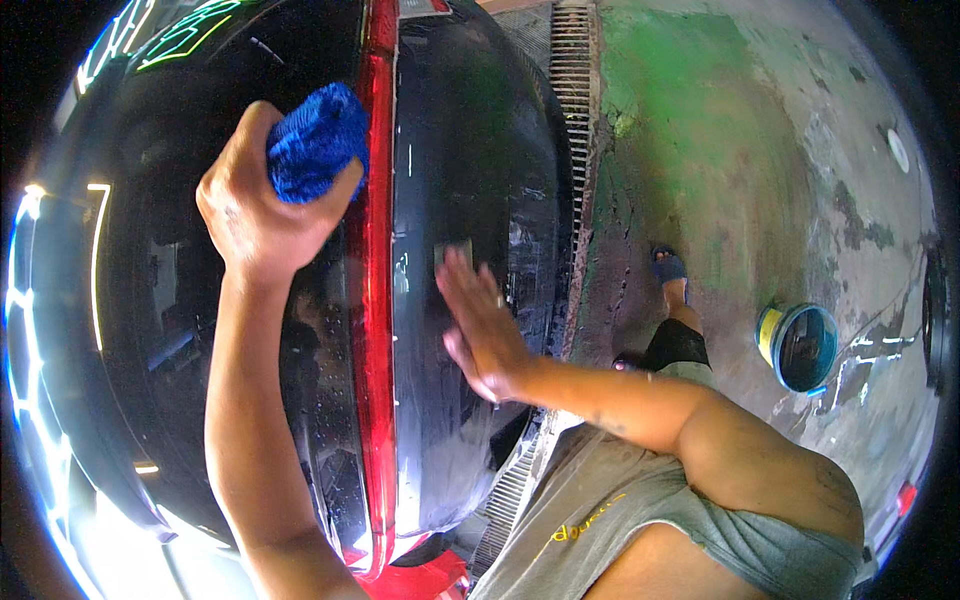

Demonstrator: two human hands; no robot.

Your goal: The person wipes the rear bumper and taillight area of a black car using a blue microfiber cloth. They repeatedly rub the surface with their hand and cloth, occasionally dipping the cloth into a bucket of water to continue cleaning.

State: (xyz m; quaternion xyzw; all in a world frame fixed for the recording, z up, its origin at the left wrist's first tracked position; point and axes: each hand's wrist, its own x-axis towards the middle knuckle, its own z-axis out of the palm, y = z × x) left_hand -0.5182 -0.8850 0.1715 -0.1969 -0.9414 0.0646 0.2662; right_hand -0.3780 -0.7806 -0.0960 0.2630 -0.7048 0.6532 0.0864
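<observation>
My left hand point(259, 199) grips a bunched blue microfibre cloth point(316, 142) over the glossy black body of a car point(187, 300), just beside its long red light strip point(377, 285). On the other side of that strip, my right hand point(484, 334) is at the black lower panel point(457, 172), fingers apart and nothing in it; it is slightly blurred. Whether its palm touches the panel cannot be told. Water drops dot the black surface near my left forearm. The cloth hides most of my left fingers.
A slotted drain grate point(571, 97) runs along the floor beside the car. On the wet, green-stained concrete floor point(697, 150) stands a bucket point(806, 349) with dark liquid inside. A sandalled foot point(669, 266) is on the floor between the grate and bucket. Bright lights reflect at the far left.
</observation>
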